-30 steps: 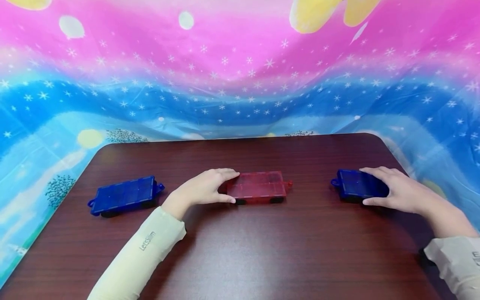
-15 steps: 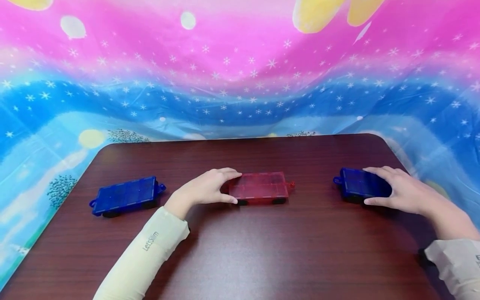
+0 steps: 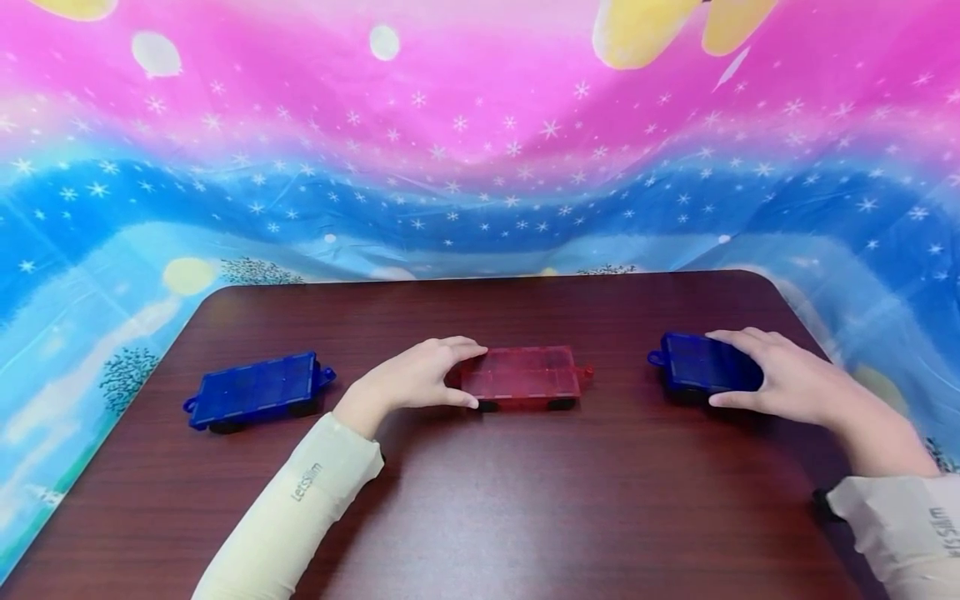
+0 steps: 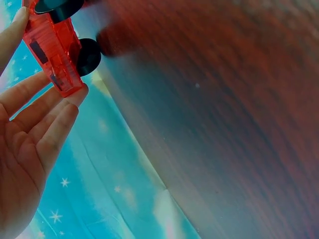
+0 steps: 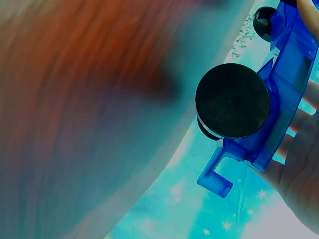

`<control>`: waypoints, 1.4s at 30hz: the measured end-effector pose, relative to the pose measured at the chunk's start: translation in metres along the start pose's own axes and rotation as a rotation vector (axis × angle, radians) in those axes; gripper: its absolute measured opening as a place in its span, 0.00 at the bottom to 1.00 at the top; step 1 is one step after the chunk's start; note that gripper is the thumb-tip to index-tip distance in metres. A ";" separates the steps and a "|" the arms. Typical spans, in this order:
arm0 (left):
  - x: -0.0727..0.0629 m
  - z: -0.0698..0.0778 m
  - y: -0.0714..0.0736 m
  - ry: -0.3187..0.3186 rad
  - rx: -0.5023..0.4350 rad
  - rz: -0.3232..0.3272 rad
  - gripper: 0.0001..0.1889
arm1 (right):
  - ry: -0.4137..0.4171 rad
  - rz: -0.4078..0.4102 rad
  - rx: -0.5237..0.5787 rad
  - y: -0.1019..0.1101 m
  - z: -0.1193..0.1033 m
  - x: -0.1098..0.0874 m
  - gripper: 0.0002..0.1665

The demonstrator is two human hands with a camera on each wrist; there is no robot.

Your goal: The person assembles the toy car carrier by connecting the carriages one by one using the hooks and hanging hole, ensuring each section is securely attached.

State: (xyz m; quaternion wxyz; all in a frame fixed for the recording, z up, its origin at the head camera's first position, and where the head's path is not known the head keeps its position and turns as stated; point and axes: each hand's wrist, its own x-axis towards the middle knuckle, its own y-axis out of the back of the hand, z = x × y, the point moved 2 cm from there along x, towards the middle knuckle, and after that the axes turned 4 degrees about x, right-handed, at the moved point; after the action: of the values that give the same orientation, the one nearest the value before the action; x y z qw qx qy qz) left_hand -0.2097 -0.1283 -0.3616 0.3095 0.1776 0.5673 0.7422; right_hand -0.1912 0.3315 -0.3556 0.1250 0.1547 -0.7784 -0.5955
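**One red cart [image 3: 525,372] and one blue cart [image 3: 693,364], each in a hand**

At the middle of the table [image 3: 525,500] we see the red cart, moulded in clear, glossy plastic: a flat rectangular deck with a thin rim, over round black wheels [image 4: 88,57]. Its long axis runs left to right, along the wood grain, and its small peg [image 3: 588,372] points right. We see the left hand [image 3: 416,375] grasping its left end, thumb on the near side, fingers on the far side.

Well apart to the right, the blue cart has the same see-through shell. Its ring [image 3: 656,358] points left, toward the red peg; its long axis also runs nearly left to right. The right hand [image 3: 787,375] grips its right end; we cannot tell whether its wheels touch the table.

Farther left we find a second blue cart [image 3: 255,387], slanted, its right end farther off. Pale, lettered sleeves [image 3: 292,508] cover the forearms. Behind hangs a creased pink-and-blue cloth [image 3: 480,208] with snowflakes.
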 end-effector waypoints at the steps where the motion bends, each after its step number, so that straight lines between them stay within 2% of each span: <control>1: 0.000 0.000 0.000 0.001 -0.002 -0.003 0.40 | 0.004 0.000 -0.003 0.000 -0.002 0.001 0.55; 21: 0.001 0.000 0.001 0.005 0.008 -0.015 0.41 | 0.039 -0.034 0.007 -0.004 -0.044 0.026 0.54; 42: 0.001 0.000 0.001 0.014 0.013 -0.022 0.41 | 0.062 -0.082 0.007 -0.017 -0.059 0.037 0.53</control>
State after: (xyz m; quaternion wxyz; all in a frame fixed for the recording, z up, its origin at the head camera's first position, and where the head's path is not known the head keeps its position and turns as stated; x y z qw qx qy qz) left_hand -0.2105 -0.1273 -0.3608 0.3126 0.1683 0.5760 0.7363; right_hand -0.2014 0.2605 -0.3566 0.1238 0.2054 -0.7692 -0.5923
